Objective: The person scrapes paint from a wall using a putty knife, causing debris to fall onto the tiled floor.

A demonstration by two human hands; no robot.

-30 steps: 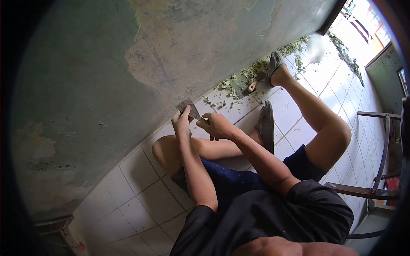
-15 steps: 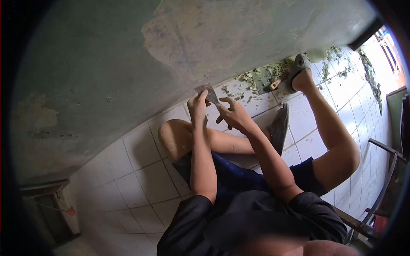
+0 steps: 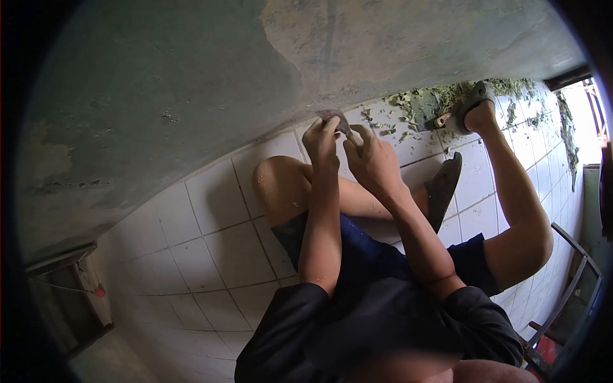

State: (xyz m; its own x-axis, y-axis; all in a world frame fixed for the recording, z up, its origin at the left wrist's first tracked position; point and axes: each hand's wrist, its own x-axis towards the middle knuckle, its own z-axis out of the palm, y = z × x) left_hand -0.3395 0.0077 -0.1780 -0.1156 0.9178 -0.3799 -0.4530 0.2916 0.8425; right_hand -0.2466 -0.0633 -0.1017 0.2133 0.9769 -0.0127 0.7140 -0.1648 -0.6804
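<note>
behind right hand point(image 3: 373, 159), scraper point(image 3: 335, 119) handle seemingly hidden

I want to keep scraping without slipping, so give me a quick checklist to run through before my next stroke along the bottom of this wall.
1. Both hands on the scraper: ok. The left hand presses near the blade and the right hand grips behind it.
2. Blade at the wall base: ok, it sits where the wall meets the tiled floor.
3. Blade edge condition: cannot tell, too small and partly covered.
4. Floor ahead clear of debris: not ok, green paint flakes lie along the wall.
5. Foot clear of the loose tool: not ok, the sandal is right beside it.
</note>
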